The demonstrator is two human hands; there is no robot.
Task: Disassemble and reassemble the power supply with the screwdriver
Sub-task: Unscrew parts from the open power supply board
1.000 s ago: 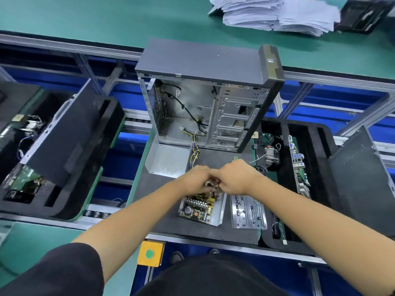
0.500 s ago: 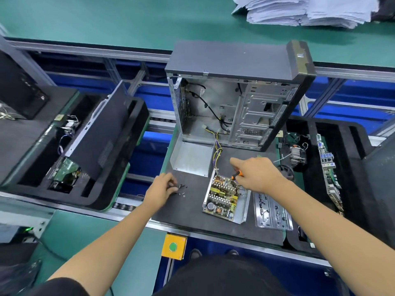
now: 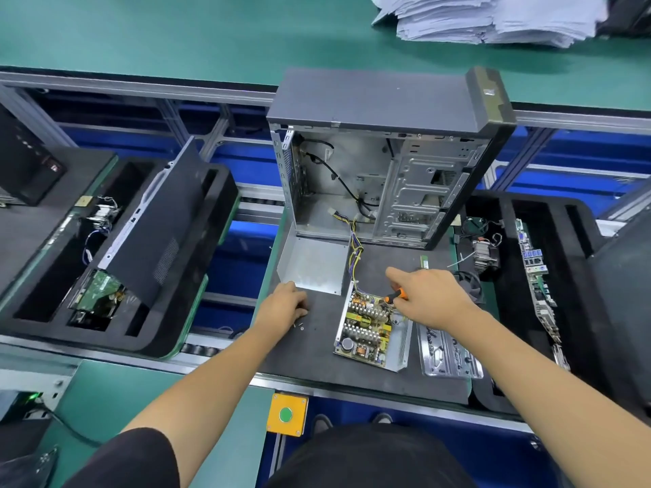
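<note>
The opened power supply lies on the dark mat, its circuit board bare in a metal tray, with coloured wires running up into the computer case. My right hand grips an orange-handled screwdriver over the board's top corner. My left hand rests on the mat to the left, fingers curled over small screws; whether it pinches one is hidden. The power supply's bent metal cover lies just above that hand.
An open grey computer case stands upright behind the mat. A silver plate lies right of the power supply. Black foam trays with parts flank both sides. A yellow button box hangs at the front edge. Papers lie far back.
Both hands were together over the power supply; my left hand then moved left onto the mat by the screws. My right hand stays over the board with the screwdriver.
</note>
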